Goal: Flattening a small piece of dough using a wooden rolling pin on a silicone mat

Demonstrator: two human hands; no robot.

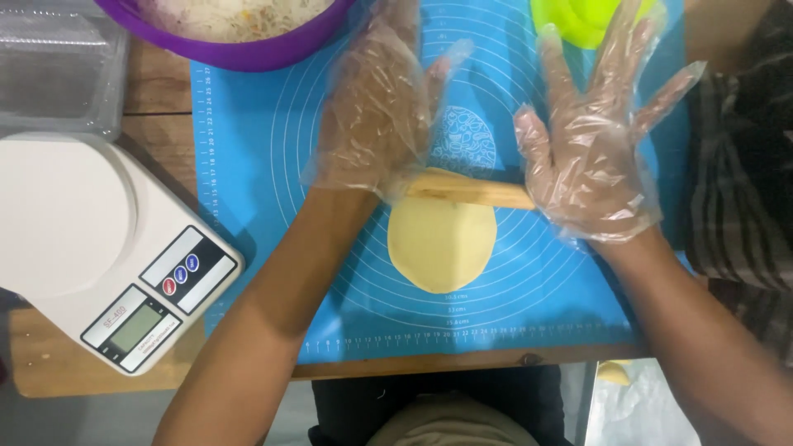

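Note:
A thin wooden rolling pin (471, 192) lies across the far edge of a flattened oval of pale yellow dough (440, 242) on a blue silicone mat (537, 306) printed with circles. My left hand (376, 103), in a clear plastic glove, presses flat on the pin's left end with its fingers spread. The palm of my right hand (591, 144), also gloved and spread flat, rests on the pin's right end. Neither hand curls around the pin.
A white kitchen scale (99, 248) stands at the left on the wooden table (49, 363). A purple bowl (239, 51) of shredded filling sits at the top, a clear plastic container (58, 66) top left, a lime green object (582, 18) top right.

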